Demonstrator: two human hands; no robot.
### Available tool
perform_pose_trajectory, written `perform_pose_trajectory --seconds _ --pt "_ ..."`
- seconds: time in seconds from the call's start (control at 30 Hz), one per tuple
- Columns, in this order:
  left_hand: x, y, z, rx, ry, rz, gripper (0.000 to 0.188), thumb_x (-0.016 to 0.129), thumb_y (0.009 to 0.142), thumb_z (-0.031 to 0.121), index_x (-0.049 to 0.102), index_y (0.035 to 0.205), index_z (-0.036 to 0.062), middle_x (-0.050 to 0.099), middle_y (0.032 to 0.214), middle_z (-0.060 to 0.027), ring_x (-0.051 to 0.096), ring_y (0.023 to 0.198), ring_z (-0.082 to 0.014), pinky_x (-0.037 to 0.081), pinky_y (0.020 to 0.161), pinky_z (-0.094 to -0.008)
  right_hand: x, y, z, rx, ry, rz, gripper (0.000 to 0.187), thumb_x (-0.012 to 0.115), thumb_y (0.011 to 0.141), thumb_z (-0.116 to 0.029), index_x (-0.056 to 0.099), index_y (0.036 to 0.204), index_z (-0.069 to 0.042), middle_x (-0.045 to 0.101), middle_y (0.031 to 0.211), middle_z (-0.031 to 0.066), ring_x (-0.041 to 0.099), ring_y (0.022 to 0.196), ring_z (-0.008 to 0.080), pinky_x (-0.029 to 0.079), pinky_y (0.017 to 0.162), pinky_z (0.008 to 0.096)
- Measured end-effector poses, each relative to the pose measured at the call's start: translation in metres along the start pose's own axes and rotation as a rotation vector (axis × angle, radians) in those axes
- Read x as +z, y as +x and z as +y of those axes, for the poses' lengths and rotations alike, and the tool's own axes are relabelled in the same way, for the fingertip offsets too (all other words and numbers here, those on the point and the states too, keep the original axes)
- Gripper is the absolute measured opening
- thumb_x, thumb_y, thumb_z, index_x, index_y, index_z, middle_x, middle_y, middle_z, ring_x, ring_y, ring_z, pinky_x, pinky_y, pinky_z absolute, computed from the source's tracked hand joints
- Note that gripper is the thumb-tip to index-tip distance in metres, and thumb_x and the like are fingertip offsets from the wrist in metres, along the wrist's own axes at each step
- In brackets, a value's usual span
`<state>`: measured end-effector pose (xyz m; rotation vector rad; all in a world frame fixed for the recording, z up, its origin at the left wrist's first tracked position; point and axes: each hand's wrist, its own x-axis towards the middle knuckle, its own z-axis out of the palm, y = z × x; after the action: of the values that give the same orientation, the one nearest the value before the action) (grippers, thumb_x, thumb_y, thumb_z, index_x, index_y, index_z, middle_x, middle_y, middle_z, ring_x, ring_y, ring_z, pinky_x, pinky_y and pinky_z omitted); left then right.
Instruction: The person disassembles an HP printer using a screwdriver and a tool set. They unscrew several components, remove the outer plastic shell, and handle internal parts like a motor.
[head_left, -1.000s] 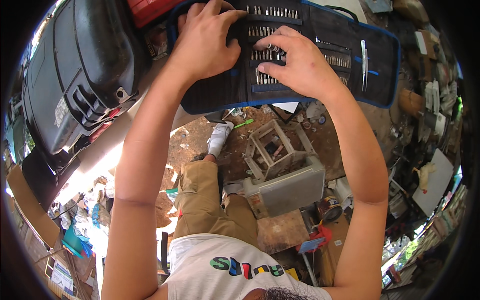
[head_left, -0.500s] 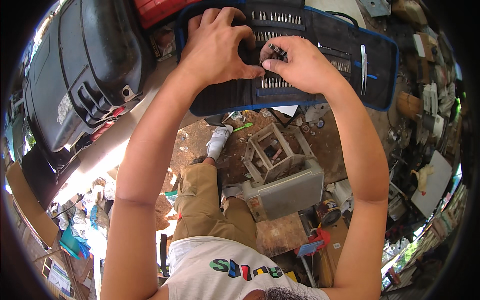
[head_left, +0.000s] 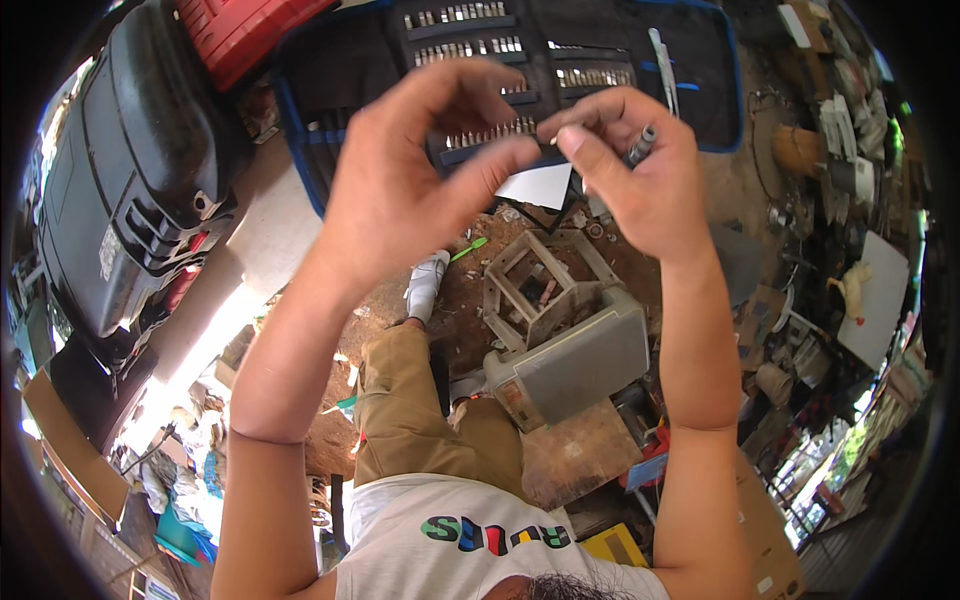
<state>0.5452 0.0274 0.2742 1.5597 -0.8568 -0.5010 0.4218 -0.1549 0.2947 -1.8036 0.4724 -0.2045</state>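
Note:
My right hand (head_left: 643,195) is closed around a small dark metal cylinder (head_left: 642,146), which looks like a bit holder and pokes out beside the curled fingers. A tiny pale tip shows at the thumb and index finger, too small to name. My left hand (head_left: 390,180), smeared by motion, is open with thumb and fingers curved apart, its thumb close to the right fingertips. Beyond both hands lies an unfolded dark tool roll (head_left: 700,122) with blue edging. Several rows of screwdriver bits (head_left: 490,134) sit in it, partly covered by my hands. Metal tweezers (head_left: 662,68) are strapped at its right.
A black hard case (head_left: 130,170) and a red case (head_left: 250,35) stand at the left. Below the roll are a wooden frame (head_left: 530,290), a grey plastic bin (head_left: 575,360) and a wooden board (head_left: 580,450). Clutter lines the right side.
Both hands have lifted off the bit rows and come nearer to me, the right still holding the cylinder. The tool roll sits higher and further left in view.

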Motion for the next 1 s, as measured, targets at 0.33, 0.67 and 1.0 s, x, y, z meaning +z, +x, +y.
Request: perform_pose_trajectory --seconds 0.33,0.67,1.0 --pt "0.166 -0.099 0.005 -0.379 -0.603 -0.340 0.029 0.081 0.087 0.006 0.066 0.111 0.0020 0.069 0.102 -0.0014 0.067 0.092 -0.0092 0.057 0.081 -0.0260 -0.044 -0.199 0.061 -0.192 -0.276 0.365 0.019 0.081 0.077 0.002 0.073 0.094 -0.002 0.073 0.092 0.0086 0.070 0.078 0.0185 0.055 0.064 0.0301" --pt "0.334 -0.241 -0.018 -0.501 -0.884 -0.744 0.018 0.073 0.094 0.005 0.066 0.111 0.0021 0.069 0.103 -0.0041 0.067 0.095 -0.0116 0.057 0.087 -0.0277 -0.067 -0.433 0.141 -0.069 -0.413 0.664 0.026 0.082 0.073 -0.002 0.068 0.095 -0.007 0.068 0.086 0.0088 0.068 0.079 0.0270 0.055 0.068 0.0364" --pt "0.438 -0.345 -0.125 -0.531 -1.004 -0.945 0.017 0.063 0.103 0.017 0.067 0.114 0.0052 0.072 0.109 -0.0079 0.071 0.100 -0.0167 0.059 0.087 -0.0304 0.002 -0.588 0.292 0.100 -0.356 0.781 0.034 0.060 0.089 0.002 0.056 0.123 0.005 0.058 0.108 0.0195 0.061 0.091 0.0348 0.051 0.081 0.0398"
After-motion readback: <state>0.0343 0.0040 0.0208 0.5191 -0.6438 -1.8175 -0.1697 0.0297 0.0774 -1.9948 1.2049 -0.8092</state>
